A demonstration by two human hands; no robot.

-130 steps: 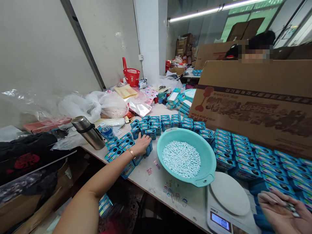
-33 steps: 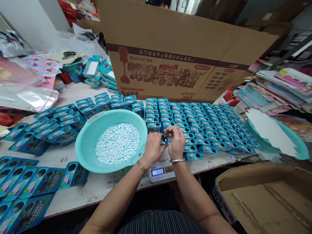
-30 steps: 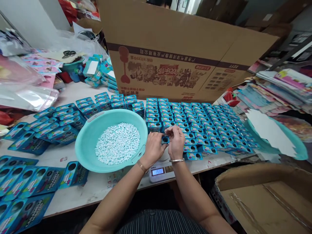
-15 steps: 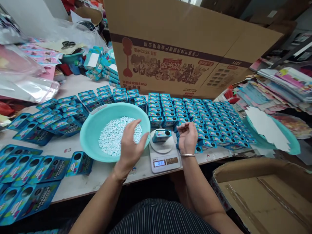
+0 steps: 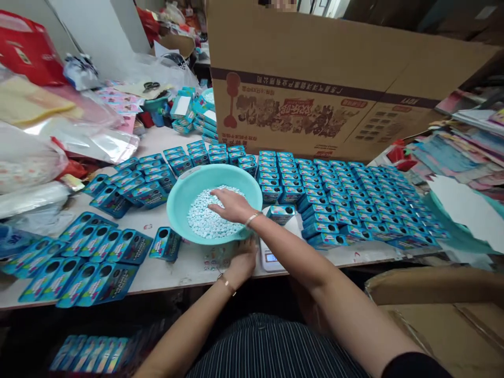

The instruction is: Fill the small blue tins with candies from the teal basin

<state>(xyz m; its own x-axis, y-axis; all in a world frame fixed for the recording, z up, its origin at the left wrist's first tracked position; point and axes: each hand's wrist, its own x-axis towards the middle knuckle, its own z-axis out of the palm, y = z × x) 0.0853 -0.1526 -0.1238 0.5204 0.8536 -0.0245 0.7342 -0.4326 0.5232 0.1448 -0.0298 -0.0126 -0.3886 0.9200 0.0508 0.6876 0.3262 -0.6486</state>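
Observation:
My right hand (image 5: pixel 232 206) reaches across to the left, over the small pale-blue candies (image 5: pixel 210 223) in the turquoise basin (image 5: pixel 177 210). Its fingers are stretched out and apart, and nothing shows in them. My left hand (image 5: pixel 243 262) is low at the basin's front rim, between the basin and the white kitchen scale (image 5: pixel 271 265). Its fingers are blurred and partly behind my right forearm, so their grip is unclear. A blue candy box (image 5: pixel 281 212) with a round dark hole stands on the scale. My right forearm covers part of the scale and its display.
Rows of blue boxes (image 5: pixel 354 205) fill the table's right side, and more boxes (image 5: pixel 86 273) stand on the left. A large cardboard carton (image 5: pixel 291 58) rises behind them. An open carton (image 5: pixel 425 310) sits lower right. Plastic bags (image 5: pixel 90 126) lie at far left.
My right hand has swung left from beside the scale to over the candies. My left hand has moved from above the basin down to its front rim. The view has turned left.

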